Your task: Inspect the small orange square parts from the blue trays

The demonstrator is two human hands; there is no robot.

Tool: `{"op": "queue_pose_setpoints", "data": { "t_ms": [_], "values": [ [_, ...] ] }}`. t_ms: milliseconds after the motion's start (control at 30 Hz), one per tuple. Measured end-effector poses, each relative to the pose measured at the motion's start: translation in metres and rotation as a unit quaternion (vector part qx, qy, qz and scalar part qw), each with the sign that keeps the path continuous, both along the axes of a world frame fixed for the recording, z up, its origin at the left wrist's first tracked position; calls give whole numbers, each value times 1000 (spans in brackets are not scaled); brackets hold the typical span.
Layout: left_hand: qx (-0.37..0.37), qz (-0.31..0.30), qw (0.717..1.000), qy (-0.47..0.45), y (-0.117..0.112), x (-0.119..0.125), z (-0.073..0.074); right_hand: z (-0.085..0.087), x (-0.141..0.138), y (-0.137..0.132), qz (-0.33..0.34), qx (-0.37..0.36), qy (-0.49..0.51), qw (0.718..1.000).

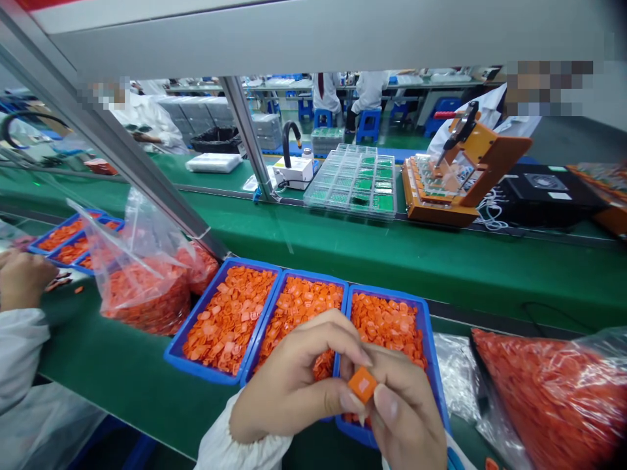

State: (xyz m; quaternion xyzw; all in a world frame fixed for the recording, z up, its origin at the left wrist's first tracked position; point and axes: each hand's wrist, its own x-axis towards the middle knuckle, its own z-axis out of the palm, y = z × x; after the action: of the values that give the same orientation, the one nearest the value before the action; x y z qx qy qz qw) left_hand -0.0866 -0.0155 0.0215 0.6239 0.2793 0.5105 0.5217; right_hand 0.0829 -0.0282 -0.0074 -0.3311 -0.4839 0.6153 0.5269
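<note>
Between the fingertips of both hands is a small square orange plastic part (362, 385) with a paler mark on its face. My left hand (298, 378) pinches it from the left with thumb and forefinger. On the other side my right hand (404, 398) grips it, thumb near its lower right edge. Both hands are above the blue trays of loose orange pieces: a left tray (206, 374), a middle tray (313, 277) and a right tray (425, 320). My hands hide the near parts of the middle and right trays.
Bags of orange pieces stand at left (147, 294) and right (553, 391). A co-worker's hand (22, 277) is at far left by more trays. Behind are a metal post (245, 130), clear trays of green boards (353, 183) and an orange fixture (441, 202).
</note>
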Motion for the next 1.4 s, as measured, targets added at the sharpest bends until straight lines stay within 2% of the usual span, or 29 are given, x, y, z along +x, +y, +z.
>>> {"op": "queue_pose_setpoints", "data": {
  "t_ms": [400,600,700,833,933,1000,1133,1267,1400],
  "values": [
    [0,3,1000,0,2,-2,2,-9,-1,-3,-7,-13,11,1000],
    [20,10,1000,8,0,-5,1,0,-9,-1,5,-4,42,999],
    [38,85,996,15,-3,-16,-1,9,-15,6,-32,-8,113,993],
    [40,225,968,106,-7,-36,0,19,-17,17,-64,-41,212,974],
    [40,269,952,138,-9,-42,3,21,-17,21,-66,-94,267,957],
    [71,250,953,156,-8,-38,5,20,-19,22,-67,-145,291,943],
    [134,155,940,271,-6,-12,6,13,-23,18,-37,-221,300,927],
    [114,145,920,345,-4,13,1,9,-25,13,-8,-203,297,933],
    [112,172,920,335,-1,14,-3,9,-25,13,5,-159,314,936]
  ]
}}
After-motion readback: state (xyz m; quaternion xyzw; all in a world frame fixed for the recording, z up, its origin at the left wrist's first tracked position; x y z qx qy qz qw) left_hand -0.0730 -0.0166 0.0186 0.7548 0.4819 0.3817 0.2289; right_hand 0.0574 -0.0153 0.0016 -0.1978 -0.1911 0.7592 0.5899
